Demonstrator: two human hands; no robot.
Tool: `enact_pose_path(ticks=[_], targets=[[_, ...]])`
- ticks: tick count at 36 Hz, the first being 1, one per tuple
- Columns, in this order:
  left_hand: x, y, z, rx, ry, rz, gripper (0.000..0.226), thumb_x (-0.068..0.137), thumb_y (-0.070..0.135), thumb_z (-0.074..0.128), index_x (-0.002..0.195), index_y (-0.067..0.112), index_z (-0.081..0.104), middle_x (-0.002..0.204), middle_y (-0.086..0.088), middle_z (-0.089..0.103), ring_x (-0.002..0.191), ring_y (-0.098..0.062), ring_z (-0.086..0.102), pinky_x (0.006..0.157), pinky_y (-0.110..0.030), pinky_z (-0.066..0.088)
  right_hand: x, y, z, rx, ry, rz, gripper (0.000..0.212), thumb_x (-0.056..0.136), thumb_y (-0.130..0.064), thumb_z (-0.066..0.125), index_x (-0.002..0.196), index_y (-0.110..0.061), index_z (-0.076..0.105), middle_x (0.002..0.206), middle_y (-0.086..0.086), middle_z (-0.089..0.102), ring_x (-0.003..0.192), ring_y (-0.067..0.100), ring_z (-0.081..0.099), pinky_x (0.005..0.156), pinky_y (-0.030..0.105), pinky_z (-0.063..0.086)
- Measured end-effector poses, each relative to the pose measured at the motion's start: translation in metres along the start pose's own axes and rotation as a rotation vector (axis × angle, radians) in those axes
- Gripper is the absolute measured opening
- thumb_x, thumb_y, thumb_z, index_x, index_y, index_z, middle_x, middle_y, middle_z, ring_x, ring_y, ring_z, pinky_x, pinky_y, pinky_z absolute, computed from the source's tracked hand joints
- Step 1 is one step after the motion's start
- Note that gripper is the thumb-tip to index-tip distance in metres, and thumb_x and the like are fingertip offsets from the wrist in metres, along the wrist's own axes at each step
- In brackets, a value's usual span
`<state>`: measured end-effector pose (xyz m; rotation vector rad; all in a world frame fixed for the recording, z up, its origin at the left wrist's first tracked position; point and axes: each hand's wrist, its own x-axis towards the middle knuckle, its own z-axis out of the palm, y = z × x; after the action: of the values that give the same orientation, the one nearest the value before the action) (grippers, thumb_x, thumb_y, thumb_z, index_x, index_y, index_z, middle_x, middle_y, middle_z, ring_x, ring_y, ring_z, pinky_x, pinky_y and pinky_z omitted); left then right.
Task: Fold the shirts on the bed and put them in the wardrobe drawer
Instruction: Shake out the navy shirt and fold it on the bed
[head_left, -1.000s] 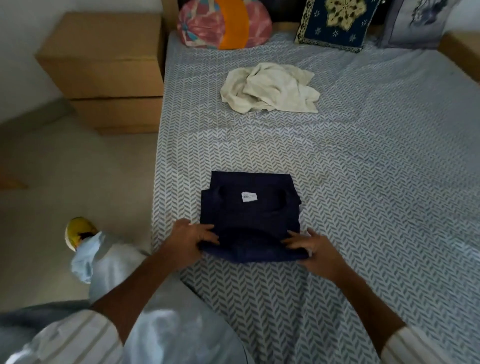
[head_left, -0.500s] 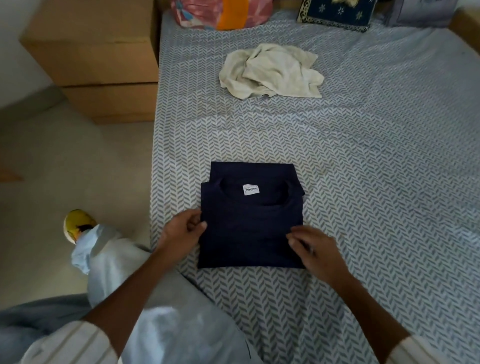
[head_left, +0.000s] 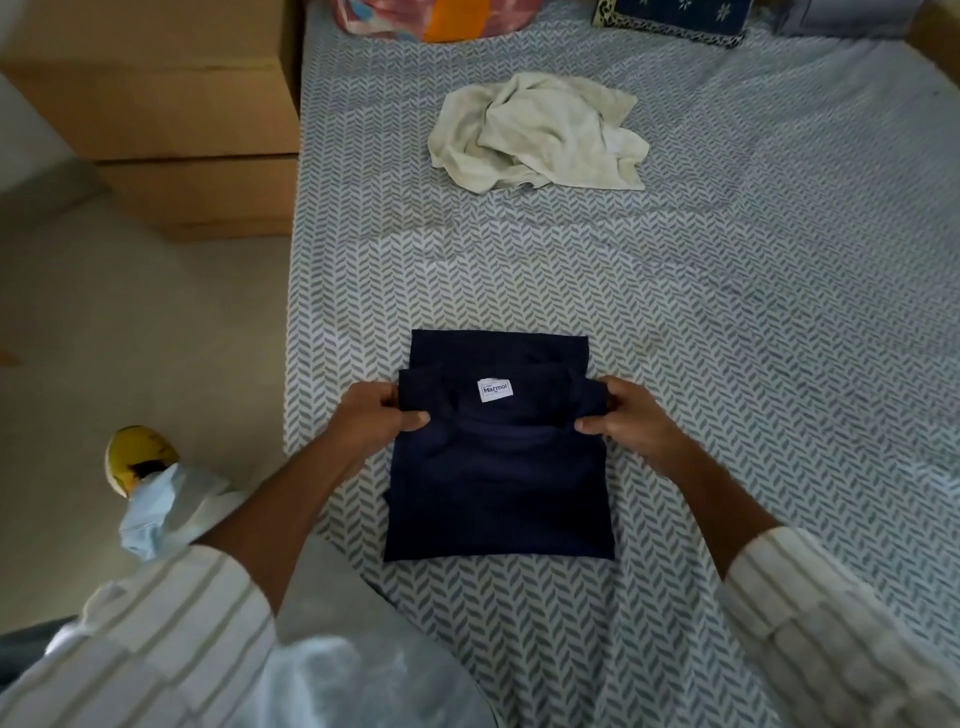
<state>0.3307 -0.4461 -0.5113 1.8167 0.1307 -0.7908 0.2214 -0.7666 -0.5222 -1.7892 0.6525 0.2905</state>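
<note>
Both hands have slid up the navy shirt (head_left: 498, 467) from its near edge to the collar end: our left hand (head_left: 371, 415) now pinches the left shoulder corner, our right hand (head_left: 631, 423) the right one, each grip closed on cloth. It lies folded near the bed's (head_left: 779, 312) left edge, label up, and we judge the next fold wants both corners lifted level so the layers beneath stay square, while the crumpled cream shirt (head_left: 535, 132), well apart up the bed, waits unfolded
</note>
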Motion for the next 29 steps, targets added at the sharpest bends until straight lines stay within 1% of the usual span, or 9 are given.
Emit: enact_pose_path(ticks=[3,6,8,10,14,21,23,26,29], targets=[[-0.002,-0.008,-0.002,-0.002,0.042,0.07,0.022,0.084,0.011,0.08,0.104,0.017,0.073,0.1,-0.001,0.076,0.094,-0.017,0.072,0.08,-0.029,0.058,-0.005,0.004,0.004,0.012,0.063,-0.085,0.026,0.082,0.006,0.075,0.106,0.007,0.065,0.106,0.025,0.069,0.09,0.018,0.066,0.086,0.037,0.056],[-0.008,-0.015,-0.003,-0.059,0.086,0.133,0.026,0.086,0.01,0.077,0.111,0.015,0.072,0.103,-0.001,0.076,0.096,-0.016,0.073,0.084,-0.033,0.059,-0.016,0.008,0.008,0.049,0.158,-0.159,0.014,0.088,0.005,0.07,0.101,0.001,0.066,0.092,0.008,0.069,0.085,0.01,0.065,0.079,0.026,0.055],[-0.013,-0.019,-0.002,-0.104,0.097,0.168,0.029,0.089,0.004,0.073,0.116,0.014,0.07,0.109,-0.004,0.075,0.1,-0.017,0.072,0.088,-0.035,0.058,-0.025,0.01,0.012,0.086,0.16,-0.186,0.019,0.093,0.001,0.064,0.107,-0.011,0.066,0.098,-0.003,0.072,0.089,0.001,0.068,0.079,0.019,0.054],[-0.016,-0.023,-0.001,-0.135,0.104,0.166,0.032,0.092,0.0,0.067,0.12,0.014,0.066,0.112,-0.007,0.074,0.102,-0.019,0.071,0.089,-0.035,0.058,-0.031,0.013,0.016,0.113,0.122,-0.19,0.024,0.098,-0.005,0.059,0.118,-0.019,0.063,0.111,-0.003,0.071,0.101,0.005,0.068,0.083,0.021,0.055],[-0.016,-0.024,-0.003,-0.196,0.058,0.123,0.033,0.098,0.005,0.06,0.129,0.016,0.062,0.119,-0.007,0.072,0.11,-0.023,0.068,0.095,-0.043,0.055,-0.033,0.011,0.019,0.181,0.131,-0.177,0.025,0.103,-0.009,0.052,0.128,-0.013,0.056,0.112,-0.002,0.068,0.099,0.006,0.067,0.078,0.019,0.053],[0.0,0.019,0.003,-0.36,0.045,0.06,0.024,0.1,0.007,0.057,0.12,0.018,0.064,0.112,-0.005,0.073,0.101,-0.021,0.071,0.076,-0.034,0.061,-0.017,-0.021,0.01,0.353,0.112,-0.093,0.016,0.104,-0.022,0.054,0.118,-0.028,0.059,0.109,-0.001,0.074,0.103,0.023,0.07,0.084,0.049,0.056],[0.009,0.034,0.001,-0.376,0.044,0.059,0.021,0.1,0.008,0.058,0.114,0.022,0.066,0.107,-0.003,0.074,0.098,-0.02,0.071,0.073,-0.033,0.061,-0.007,-0.031,0.005,0.371,0.131,-0.098,0.013,0.103,-0.024,0.055,0.115,-0.028,0.06,0.104,-0.001,0.075,0.098,0.025,0.071,0.08,0.05,0.055],[0.024,0.048,-0.001,-0.367,0.046,0.029,0.018,0.099,0.011,0.06,0.115,0.019,0.065,0.112,-0.005,0.073,0.101,-0.021,0.07,0.082,-0.038,0.059,0.011,-0.043,0.002,0.413,0.122,-0.051,0.015,0.103,-0.025,0.055,0.118,-0.026,0.059,0.106,-0.002,0.075,0.098,0.021,0.071,0.068,0.037,0.058],[0.035,0.044,-0.002,-0.246,0.064,-0.07,0.017,0.098,0.018,0.064,0.114,0.012,0.064,0.114,-0.01,0.071,0.1,-0.024,0.07,0.077,-0.038,0.06,0.03,-0.041,0.004,0.315,0.129,0.071,0.022,0.103,-0.027,0.054,0.124,-0.019,0.056,0.118,0.005,0.07,0.106,0.022,0.069,0.081,0.045,0.061]])
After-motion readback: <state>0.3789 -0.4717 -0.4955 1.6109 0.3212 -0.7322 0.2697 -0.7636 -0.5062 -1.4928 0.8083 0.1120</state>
